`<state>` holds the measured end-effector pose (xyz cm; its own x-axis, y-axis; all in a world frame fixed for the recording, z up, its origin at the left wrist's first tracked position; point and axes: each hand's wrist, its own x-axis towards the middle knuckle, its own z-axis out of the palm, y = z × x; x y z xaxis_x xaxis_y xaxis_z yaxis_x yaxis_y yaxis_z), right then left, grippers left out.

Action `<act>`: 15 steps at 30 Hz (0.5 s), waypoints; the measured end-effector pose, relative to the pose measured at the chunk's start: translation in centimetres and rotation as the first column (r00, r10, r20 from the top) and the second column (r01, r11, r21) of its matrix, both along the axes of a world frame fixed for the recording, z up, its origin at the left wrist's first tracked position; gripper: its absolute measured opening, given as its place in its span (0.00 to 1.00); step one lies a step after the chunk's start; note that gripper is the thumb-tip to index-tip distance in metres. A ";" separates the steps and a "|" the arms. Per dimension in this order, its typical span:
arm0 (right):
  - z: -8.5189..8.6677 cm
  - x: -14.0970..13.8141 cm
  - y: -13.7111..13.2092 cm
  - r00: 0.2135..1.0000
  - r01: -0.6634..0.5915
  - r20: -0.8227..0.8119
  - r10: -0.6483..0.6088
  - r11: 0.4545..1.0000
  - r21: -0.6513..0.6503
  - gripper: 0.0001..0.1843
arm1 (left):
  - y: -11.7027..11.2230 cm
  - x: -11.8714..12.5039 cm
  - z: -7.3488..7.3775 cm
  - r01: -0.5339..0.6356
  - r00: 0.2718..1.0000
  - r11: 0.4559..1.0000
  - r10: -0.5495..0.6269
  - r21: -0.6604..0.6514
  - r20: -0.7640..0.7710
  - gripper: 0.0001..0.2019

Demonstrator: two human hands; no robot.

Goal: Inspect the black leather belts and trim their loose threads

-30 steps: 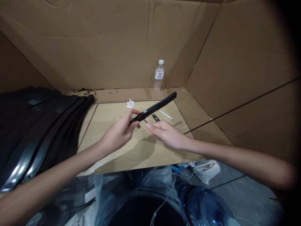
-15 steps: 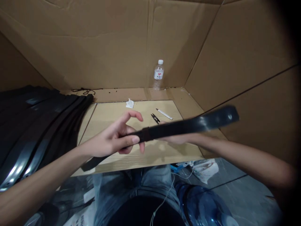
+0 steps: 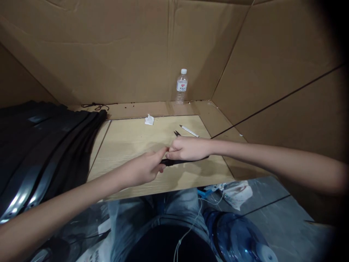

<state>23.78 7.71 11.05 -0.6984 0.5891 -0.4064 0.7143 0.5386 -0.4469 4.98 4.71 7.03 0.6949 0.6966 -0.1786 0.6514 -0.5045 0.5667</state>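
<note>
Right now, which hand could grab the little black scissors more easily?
Probably the right. The right hand sits just in front of the scissors, while the left hand is nearer the body and farther from them. Both hands grip the black strap, so it must let go first.

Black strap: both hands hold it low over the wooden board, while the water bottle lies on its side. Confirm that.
Wrong on the bottle: the head view shows the water bottle standing upright against the cardboard wall. The left hand and right hand do hold the black strap low over the wooden board.
</note>
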 end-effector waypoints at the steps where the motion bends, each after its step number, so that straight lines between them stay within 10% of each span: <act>1: 0.0 0.1 -0.2 0.997 0.073 -0.014 -0.073 0.997 -0.001 0.22 | 0.1 0.1 -0.2 -0.024 1.000 0.999 0.024 0.047 0.005 0.12; 8: -0.9 0.3 -2.8 0.883 0.371 -0.302 -0.359 0.928 -0.019 0.25 | 1.0 0.1 0.7 -0.272 0.935 0.936 0.202 0.223 0.293 0.15; 15: -1.7 1.3 -3.9 0.835 0.377 -0.453 -0.311 0.924 0.061 0.29 | 0.9 -0.5 2.5 -0.291 0.675 0.941 0.330 -0.173 0.660 0.19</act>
<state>25.04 3.85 9.32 -0.5236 0.8519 -0.0091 0.6211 0.3743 -0.6886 4.43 5.60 9.57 0.3879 0.8981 0.2073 0.2025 -0.3025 0.9314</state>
